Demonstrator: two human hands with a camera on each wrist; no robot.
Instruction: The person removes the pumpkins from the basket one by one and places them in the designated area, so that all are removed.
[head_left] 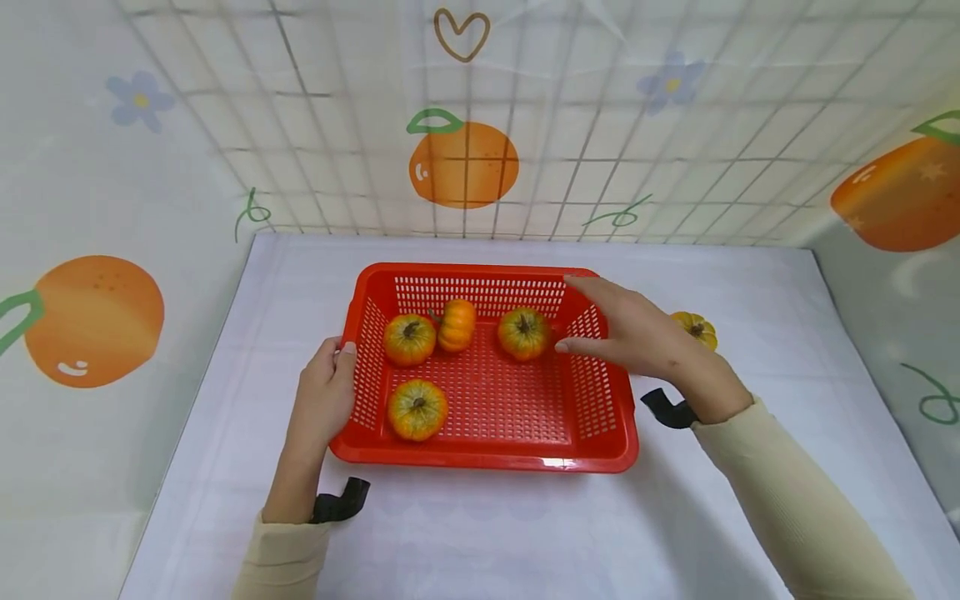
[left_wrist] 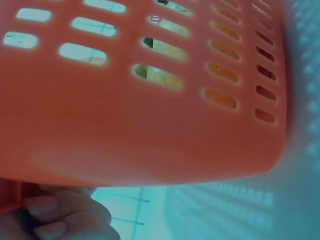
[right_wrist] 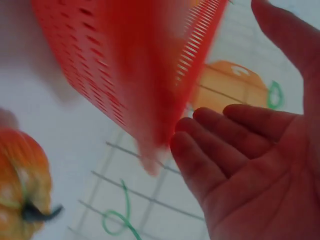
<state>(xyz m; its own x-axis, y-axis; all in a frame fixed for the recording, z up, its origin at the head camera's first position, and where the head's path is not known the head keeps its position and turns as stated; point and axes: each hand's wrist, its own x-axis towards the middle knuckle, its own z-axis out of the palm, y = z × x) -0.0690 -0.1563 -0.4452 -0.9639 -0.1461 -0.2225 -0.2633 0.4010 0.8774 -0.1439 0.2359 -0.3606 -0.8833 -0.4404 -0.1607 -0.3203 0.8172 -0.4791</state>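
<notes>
Basket [head_left: 480, 457] holds four pumpkins [head_left: 417, 410], left fingers [left_wrist: 75, 206] clamped on its rim [head_left: 351, 325], right fingers [right_wrist: 200, 167] and thumb apart over it.

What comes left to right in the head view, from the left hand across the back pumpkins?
Left hand, back-left pumpkin, sideways orange pumpkin, green-tinged pumpkin, partly hidden pumpkin outside the red plastic basket.
</notes>
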